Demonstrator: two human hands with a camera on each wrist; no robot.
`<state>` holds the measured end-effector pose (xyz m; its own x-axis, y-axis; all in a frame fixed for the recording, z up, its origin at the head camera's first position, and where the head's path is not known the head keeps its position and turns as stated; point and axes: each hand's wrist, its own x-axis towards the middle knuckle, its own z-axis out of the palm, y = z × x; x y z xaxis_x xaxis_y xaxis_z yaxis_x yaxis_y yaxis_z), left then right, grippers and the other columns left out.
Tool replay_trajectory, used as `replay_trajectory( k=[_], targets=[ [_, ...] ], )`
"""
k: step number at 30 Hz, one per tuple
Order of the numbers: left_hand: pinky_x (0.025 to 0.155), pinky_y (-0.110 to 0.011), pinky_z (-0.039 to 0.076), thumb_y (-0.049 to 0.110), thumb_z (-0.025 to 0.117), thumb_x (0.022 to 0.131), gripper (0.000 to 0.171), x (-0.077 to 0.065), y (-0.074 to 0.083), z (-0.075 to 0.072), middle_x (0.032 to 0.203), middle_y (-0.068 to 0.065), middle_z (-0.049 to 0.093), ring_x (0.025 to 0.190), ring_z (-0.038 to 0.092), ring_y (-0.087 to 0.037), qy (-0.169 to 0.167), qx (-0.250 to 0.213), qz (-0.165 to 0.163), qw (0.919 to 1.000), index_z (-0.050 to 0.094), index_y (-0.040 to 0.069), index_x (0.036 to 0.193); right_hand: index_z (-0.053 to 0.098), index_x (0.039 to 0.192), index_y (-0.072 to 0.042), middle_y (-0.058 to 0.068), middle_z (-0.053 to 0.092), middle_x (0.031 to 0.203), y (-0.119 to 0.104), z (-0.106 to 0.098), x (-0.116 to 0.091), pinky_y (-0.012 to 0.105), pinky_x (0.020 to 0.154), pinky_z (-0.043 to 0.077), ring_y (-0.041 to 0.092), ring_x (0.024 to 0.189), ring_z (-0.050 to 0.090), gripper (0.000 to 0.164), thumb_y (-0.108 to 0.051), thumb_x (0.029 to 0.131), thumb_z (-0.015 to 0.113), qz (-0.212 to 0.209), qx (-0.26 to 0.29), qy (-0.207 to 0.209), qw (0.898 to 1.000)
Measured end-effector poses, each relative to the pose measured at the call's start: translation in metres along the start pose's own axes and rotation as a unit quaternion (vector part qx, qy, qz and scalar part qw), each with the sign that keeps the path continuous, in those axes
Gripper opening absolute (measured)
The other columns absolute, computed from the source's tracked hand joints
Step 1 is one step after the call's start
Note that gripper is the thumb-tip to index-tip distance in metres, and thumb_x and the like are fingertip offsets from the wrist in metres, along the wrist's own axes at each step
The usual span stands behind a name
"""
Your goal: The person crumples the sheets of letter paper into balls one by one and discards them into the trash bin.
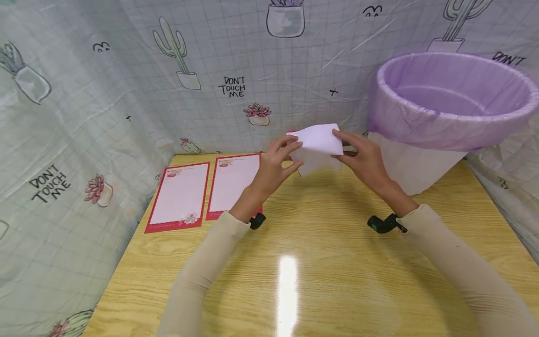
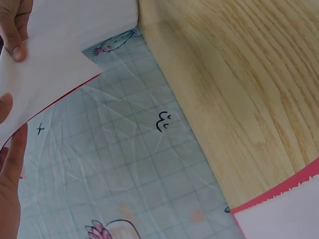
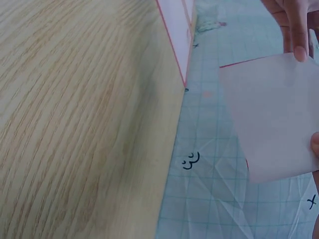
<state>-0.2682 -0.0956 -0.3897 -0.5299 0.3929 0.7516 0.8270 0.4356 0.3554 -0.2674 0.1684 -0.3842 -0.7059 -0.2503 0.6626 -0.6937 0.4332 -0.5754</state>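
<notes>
Both hands hold a white sheet of paper (image 1: pixel 317 139) up over the far part of the table. The left hand (image 1: pixel 274 164) pinches its left edge between thumb and fingers. At the opposite edge, the thumb and fingers of the right hand (image 1: pixel 365 160) grip it. The paper is bent across, with a shaded part hanging below the brighter upper part. A thin red edge shows along the paper (image 2: pixel 55 55) in the left wrist view. Its plain white side (image 3: pixel 274 119) faces the right wrist camera.
Two red-bordered letter sheets, one (image 1: pixel 180 196) left of the other (image 1: pixel 236 180), lie on the wooden table (image 1: pixel 332 262). At the back right stands a white bin with a purple liner (image 1: pixel 450 126). A cactus-printed cloth (image 1: pixel 202 56) hangs behind and along the sides.
</notes>
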Motion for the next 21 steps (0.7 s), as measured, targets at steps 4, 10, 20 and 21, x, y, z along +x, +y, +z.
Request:
replay_trajectory(
  k=[4, 10, 20, 21],
  targets=[
    [0.086, -0.034, 0.052, 0.003, 0.081, 0.087, 0.043, 0.001, 0.003, -0.001, 0.130, -0.018, 0.059, 0.107, 0.054, -0.033, -0.006, 0.064, 0.042, 0.9970, 0.067, 0.001, 0.127, 0.068, 0.129, 0.001, 0.024, 0.062, 0.115, 0.000, 0.000, -0.001, 0.011, 0.087, 0.051, 0.033, 0.107, 0.064, 0.057, 0.015, 0.076, 0.080, -0.011, -0.006, 0.017, 1.000],
    [0.085, -0.032, 0.054, -0.003, 0.075, 0.089, 0.030, 0.000, 0.005, -0.001, 0.121, -0.016, 0.066, 0.103, 0.056, -0.032, 0.003, 0.104, 0.102, 0.9893, 0.072, 0.001, 0.119, 0.074, 0.117, 0.000, 0.020, 0.059, 0.121, 0.005, 0.000, -0.001, 0.025, 0.098, 0.053, 0.032, 0.115, 0.060, 0.047, 0.013, 0.072, 0.083, -0.048, -0.034, 0.033, 0.998],
    [0.088, -0.045, 0.049, 0.003, 0.068, 0.097, 0.016, 0.005, 0.014, -0.002, 0.114, -0.005, 0.072, 0.108, 0.057, -0.035, 0.039, 0.200, 0.192, 0.9601, 0.077, 0.015, 0.092, 0.076, 0.108, -0.004, 0.012, 0.074, 0.110, 0.004, -0.003, -0.001, 0.008, 0.094, 0.046, 0.030, 0.103, 0.070, 0.038, 0.015, 0.075, 0.081, -0.103, -0.049, 0.030, 0.993],
    [0.094, -0.045, 0.049, 0.002, 0.068, 0.097, 0.016, 0.005, 0.015, -0.003, 0.119, -0.006, 0.070, 0.113, 0.057, -0.037, 0.023, 0.189, 0.199, 0.9614, 0.076, 0.015, 0.092, 0.077, 0.106, -0.003, 0.012, 0.075, 0.108, 0.004, -0.004, -0.001, 0.009, 0.094, 0.046, 0.030, 0.100, 0.070, 0.035, 0.014, 0.076, 0.080, -0.108, -0.051, 0.030, 0.992]
  ],
)
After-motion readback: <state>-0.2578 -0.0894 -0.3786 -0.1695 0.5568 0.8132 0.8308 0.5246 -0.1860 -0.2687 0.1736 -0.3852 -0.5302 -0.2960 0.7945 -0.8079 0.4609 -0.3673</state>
